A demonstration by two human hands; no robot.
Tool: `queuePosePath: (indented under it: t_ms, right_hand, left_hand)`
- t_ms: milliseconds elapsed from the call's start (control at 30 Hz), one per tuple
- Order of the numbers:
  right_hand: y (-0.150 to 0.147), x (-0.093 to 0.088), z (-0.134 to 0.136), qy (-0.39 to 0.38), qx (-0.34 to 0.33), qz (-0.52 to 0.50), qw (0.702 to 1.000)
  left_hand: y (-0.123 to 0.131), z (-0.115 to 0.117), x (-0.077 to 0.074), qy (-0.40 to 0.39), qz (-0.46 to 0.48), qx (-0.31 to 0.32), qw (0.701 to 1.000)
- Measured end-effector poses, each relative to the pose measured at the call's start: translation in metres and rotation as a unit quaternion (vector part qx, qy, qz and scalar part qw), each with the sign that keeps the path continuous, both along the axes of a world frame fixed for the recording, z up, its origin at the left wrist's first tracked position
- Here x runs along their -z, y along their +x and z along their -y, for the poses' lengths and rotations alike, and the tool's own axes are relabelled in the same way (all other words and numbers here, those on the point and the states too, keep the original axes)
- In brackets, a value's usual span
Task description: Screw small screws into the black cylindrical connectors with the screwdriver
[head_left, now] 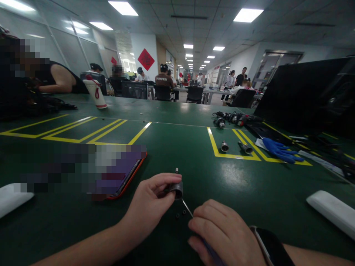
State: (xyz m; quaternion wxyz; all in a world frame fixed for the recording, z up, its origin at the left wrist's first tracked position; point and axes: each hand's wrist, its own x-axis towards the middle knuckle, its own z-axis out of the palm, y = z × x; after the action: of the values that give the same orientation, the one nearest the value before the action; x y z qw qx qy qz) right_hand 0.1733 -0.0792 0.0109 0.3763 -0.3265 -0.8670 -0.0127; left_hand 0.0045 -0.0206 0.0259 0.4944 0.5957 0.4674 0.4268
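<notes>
Pinching a grey metal cup (178, 190) between thumb and fingers of the left hand (149, 203), over the near middle of the desk (172, 138), with a narrow stem poking up past the fingertips and the open mouth turned down toward the right hand (222, 229); clasping, with the fingers of that right hand curled tight, a thin tool (188, 208) by its purple handle, and aiming its shaft up at the mouth; gripping the cup by its sides probably to steady it against the tip and to give the shaft a free opening; impossible to tell whether the tip reaches inside or merely meets the rim; having two small dark pieces (178, 215) just below the cup and shaft, presumably for easy reach, yet close enough to be knocked by either hand; bordering the left wrist, an orange-edged device (130, 179), limiting room on that side; farther off to the right, within yellow tape (212, 142), two similar metal cups (224, 147), perhaps set apart there for order; beyond these, a heap of dark and metallic parts (221, 123); beside the tape, a blue glove (280, 149), then a large black monitor (305, 92), blocking the view at far right.
</notes>
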Motion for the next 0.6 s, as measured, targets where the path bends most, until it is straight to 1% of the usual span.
queuePosePath:
  t_ms: [67,133,200,233,267,333,400,467,600]
  right_hand:
    - [0.001,-0.002,0.001,0.005,0.002,-0.02,1.0]
    - [0.003,-0.006,0.002,-0.002,-0.018,-0.048,0.999]
    - [0.007,-0.012,0.002,-0.032,-0.043,-0.083,0.995]
    - [0.009,-0.015,0.001,-0.06,-0.042,-0.1,0.992]
    - [0.01,-0.017,0.001,-0.091,-0.031,-0.115,0.989]
    - [0.011,-0.019,-0.001,-0.155,0.014,-0.138,0.978]
    - [0.01,-0.018,-0.003,-0.199,0.045,-0.144,0.968]
    - [0.009,-0.015,-0.004,-0.218,0.052,-0.142,0.964]
    - [0.007,-0.012,-0.005,-0.231,0.051,-0.126,0.963]
  left_hand:
    - [0.001,0.0,-0.001,-0.002,0.0,-0.003,1.0]
    - [0.001,-0.001,-0.001,-0.015,0.002,-0.011,1.0]
    - [0.001,-0.003,-0.002,-0.037,0.007,-0.024,0.999]
    - [0.001,-0.004,-0.002,-0.048,0.009,-0.029,0.998]
    - [0.001,-0.004,-0.003,-0.057,0.009,-0.032,0.998]
    - [0.0,-0.005,-0.003,-0.068,0.008,-0.036,0.997]
    - [-0.001,-0.005,-0.004,-0.077,0.008,-0.036,0.996]
    - [-0.001,-0.004,-0.004,-0.083,0.011,-0.034,0.996]
    - [0.0,-0.003,-0.005,-0.087,0.013,-0.031,0.996]
